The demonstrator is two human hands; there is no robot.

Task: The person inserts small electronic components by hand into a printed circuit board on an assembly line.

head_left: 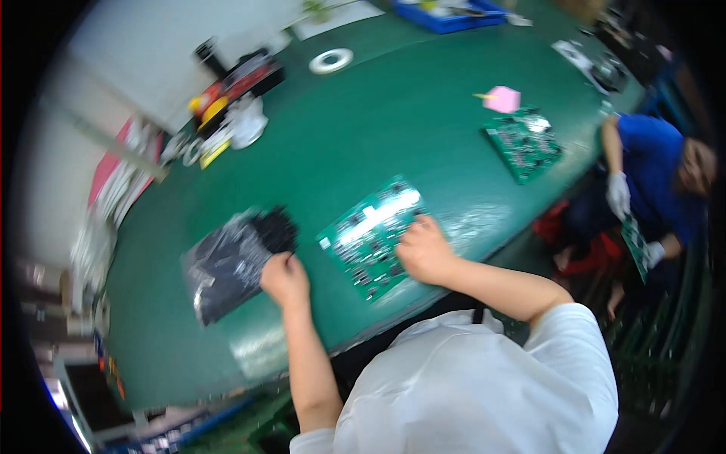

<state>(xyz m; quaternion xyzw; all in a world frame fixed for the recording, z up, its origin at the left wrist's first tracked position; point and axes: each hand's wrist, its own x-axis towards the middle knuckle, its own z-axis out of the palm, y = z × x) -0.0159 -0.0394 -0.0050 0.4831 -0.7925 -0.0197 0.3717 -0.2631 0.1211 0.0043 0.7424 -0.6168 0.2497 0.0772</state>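
A green circuit board (370, 253) with many small components lies flat on the green table in front of me. My right hand (426, 251) is over its right edge, thumb and fingers pinched together; a small dark spot shows at the fingertips, too small to name. To the left lies a clear plastic bag (224, 272) of dark parts, with a heap of small black pieces (275, 229) at its mouth. My left hand (286, 278) is closed beside this heap, fingertips together; whatever they hold is hidden.
A stack of green boards (527, 147) with a pink paper (502, 99) stands at the right. Farther off are a white tape roll (330, 60), a blue tray (452, 17) and a cluttered dark box (253, 76). A gloved co-worker (656, 170) sits at the right, holding another board (635, 246).
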